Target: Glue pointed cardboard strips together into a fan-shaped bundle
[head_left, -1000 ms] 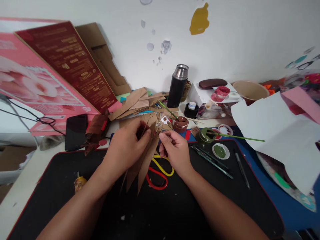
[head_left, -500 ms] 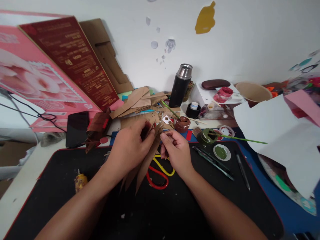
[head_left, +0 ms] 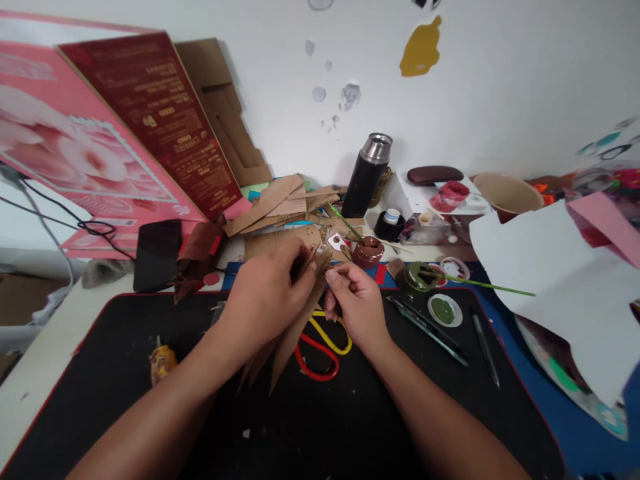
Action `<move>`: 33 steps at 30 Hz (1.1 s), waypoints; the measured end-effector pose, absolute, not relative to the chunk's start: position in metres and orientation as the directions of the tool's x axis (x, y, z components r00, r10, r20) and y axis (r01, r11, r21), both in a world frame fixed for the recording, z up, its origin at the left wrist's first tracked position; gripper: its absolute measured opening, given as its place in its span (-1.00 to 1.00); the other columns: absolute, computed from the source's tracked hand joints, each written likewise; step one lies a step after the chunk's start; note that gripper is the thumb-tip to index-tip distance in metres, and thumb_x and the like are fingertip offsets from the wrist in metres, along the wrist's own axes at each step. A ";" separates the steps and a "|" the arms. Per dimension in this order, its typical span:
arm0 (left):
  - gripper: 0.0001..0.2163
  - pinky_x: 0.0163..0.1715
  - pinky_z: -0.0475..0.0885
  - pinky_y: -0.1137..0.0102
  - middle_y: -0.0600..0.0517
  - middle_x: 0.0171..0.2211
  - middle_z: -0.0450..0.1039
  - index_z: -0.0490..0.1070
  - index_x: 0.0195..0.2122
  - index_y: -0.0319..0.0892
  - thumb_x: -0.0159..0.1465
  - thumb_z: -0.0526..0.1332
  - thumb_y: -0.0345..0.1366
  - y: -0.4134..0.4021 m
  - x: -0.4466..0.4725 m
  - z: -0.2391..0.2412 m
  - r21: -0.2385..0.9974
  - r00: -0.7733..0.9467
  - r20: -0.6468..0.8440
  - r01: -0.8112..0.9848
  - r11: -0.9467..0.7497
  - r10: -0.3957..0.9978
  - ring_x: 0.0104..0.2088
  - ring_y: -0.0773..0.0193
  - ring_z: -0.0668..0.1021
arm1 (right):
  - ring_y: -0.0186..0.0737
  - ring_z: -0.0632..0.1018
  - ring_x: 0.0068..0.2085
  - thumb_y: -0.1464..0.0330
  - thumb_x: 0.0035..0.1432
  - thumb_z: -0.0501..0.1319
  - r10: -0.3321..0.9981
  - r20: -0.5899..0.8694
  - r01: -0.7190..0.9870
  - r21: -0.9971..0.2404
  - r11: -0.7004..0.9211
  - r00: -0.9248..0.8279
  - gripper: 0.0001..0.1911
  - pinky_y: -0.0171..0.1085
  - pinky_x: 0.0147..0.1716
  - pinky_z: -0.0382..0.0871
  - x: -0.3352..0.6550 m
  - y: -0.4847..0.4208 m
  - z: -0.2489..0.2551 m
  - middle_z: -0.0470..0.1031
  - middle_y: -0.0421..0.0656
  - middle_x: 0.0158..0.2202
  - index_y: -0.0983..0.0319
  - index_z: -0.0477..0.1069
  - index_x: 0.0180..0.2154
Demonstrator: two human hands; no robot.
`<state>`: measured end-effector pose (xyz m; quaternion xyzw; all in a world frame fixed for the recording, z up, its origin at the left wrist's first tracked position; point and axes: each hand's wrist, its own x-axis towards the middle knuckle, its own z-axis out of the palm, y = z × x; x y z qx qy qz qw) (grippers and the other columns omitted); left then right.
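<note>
Long tapering cardboard strips (head_left: pixel 291 343) hang down from my left hand (head_left: pixel 267 290), whose thumb and fingers are closed on their upper ends. Close by on the right, my right hand (head_left: pixel 357 303) is pinched shut at the torn, corrugated upper end of the front strip. Whatever sits between its fingertips is too small to make out. Beneath both hands, scissors with one red and one yellow handle (head_left: pixel 320 377) lie on the black mat (head_left: pixel 310 427); their blades are hidden by the strips and hands.
Cardboard scraps (head_left: pixel 275 207) pile up behind my hands, beside a black thermos (head_left: pixel 367 180). A brown paint jar (head_left: pixel 369 253) and a green paint jar (head_left: pixel 417 279) hold green sticks. Pens (head_left: pixel 425 327) lie right, a yellow bottle (head_left: pixel 163 363) left, a phone (head_left: pixel 157 257) further back.
The view has shifted slightly, so the background sits a little to the right. Both hands keep nearly the same pose on the cardboard, and the scissors stay put.
</note>
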<state>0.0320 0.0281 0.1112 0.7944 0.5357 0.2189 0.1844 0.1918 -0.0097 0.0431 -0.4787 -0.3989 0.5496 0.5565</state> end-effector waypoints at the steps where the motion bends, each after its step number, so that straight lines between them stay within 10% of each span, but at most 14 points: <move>1: -0.83 -0.39 0.20 0.29 0.00 -0.39 0.54 0.45 -0.24 -0.11 0.41 0.16 -0.17 0.028 0.032 0.111 0.521 0.331 0.147 0.775 -0.357 0.932 -0.43 0.16 0.49 | -0.36 0.41 -0.70 -0.06 0.24 0.39 0.994 -0.083 -0.226 -0.972 -0.063 0.077 -0.55 -0.41 -0.69 0.26 0.192 -0.010 0.043 0.41 -0.35 -0.68 0.16 0.40 -0.31; 33: -0.84 -0.42 0.09 0.28 -0.03 -0.39 0.56 0.44 -0.21 -0.10 0.42 0.11 -0.19 0.028 0.035 0.119 0.390 0.351 0.022 0.859 -0.331 0.936 -0.42 0.10 0.54 | -0.38 0.41 -0.71 -0.04 0.24 0.43 0.993 -0.100 -0.277 -0.958 -0.079 0.062 -0.55 -0.44 -0.70 0.27 0.190 -0.009 0.036 0.42 -0.36 -0.69 0.17 0.40 -0.31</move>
